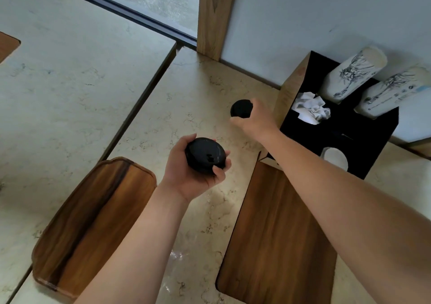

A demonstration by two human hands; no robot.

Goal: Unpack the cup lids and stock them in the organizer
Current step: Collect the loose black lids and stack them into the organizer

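A stack of black lids [205, 155] is gripped in the left hand [196, 175] above the counter [70, 82]. More lids [241, 109] are clasped by the right hand [255, 119], just beside the organizer [338, 136], probably for stocking.

— Where are the lids sitting?
— One black stack [205, 154] is lying tilted in the air. A smaller black stack [241, 109] is hanging beside the organizer [338, 131].
— And the organizer?
— It is standing by the wall, black inside.
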